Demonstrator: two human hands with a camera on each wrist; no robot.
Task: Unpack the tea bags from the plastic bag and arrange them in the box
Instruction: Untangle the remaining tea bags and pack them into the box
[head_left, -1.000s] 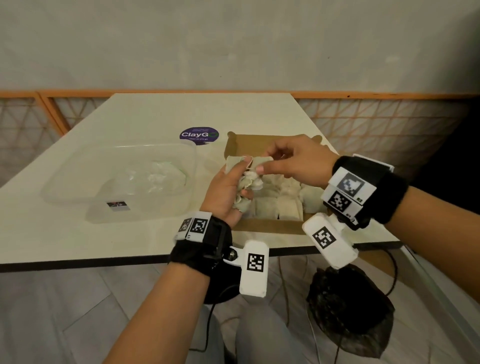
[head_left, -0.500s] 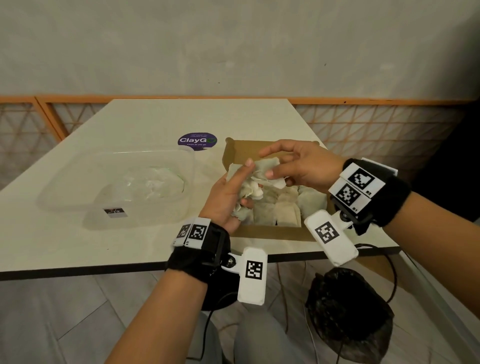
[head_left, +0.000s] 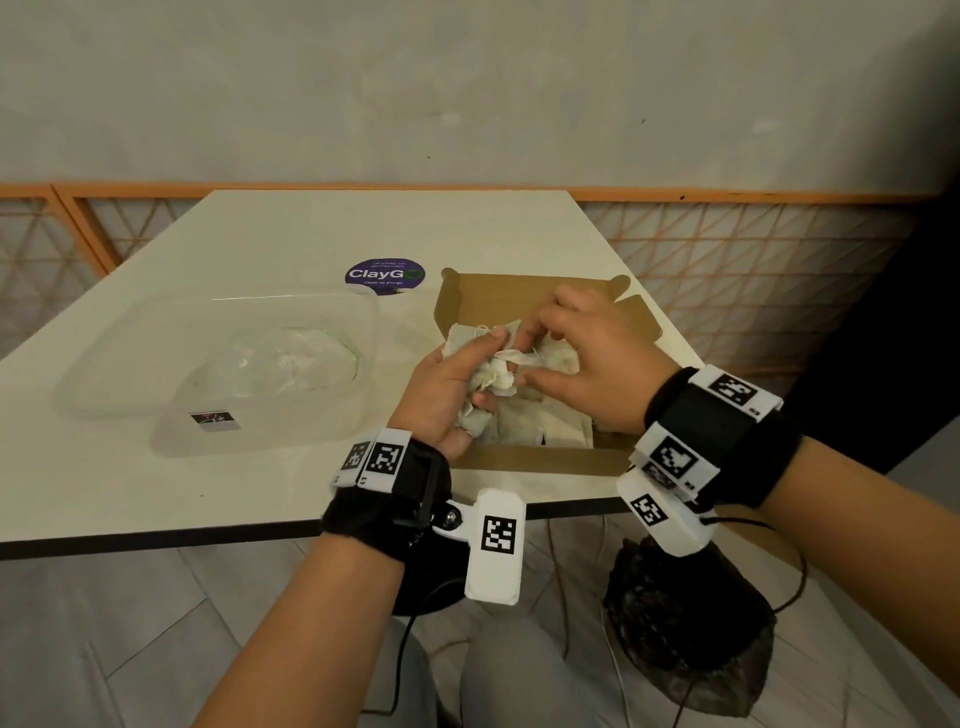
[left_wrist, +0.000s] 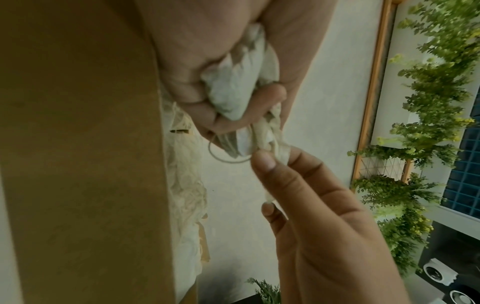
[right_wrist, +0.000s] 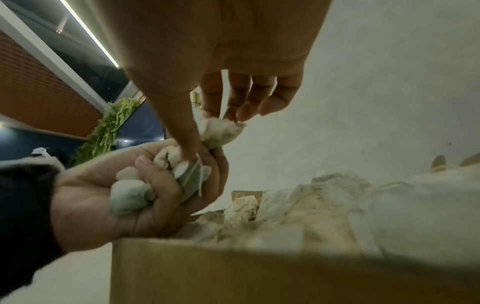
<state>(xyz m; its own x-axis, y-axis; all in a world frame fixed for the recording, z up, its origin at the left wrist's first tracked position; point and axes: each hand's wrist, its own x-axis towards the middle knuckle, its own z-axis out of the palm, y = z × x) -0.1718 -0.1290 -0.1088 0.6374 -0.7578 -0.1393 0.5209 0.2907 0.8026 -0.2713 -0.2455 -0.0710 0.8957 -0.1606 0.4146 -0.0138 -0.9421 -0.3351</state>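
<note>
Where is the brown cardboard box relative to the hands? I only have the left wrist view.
Observer: In the head view, the left hand and right hand hover over the open brown cardboard box, near its left side.
Operator: How full is it?
Observer: Pale paper tea bags cover the floor that shows; the hands hide the rest.
Operator: And the plastic bag?
Observer: The crumpled clear plastic bag lies in a transparent plastic tub left of the box. I can't make out tea bags in it.
</note>
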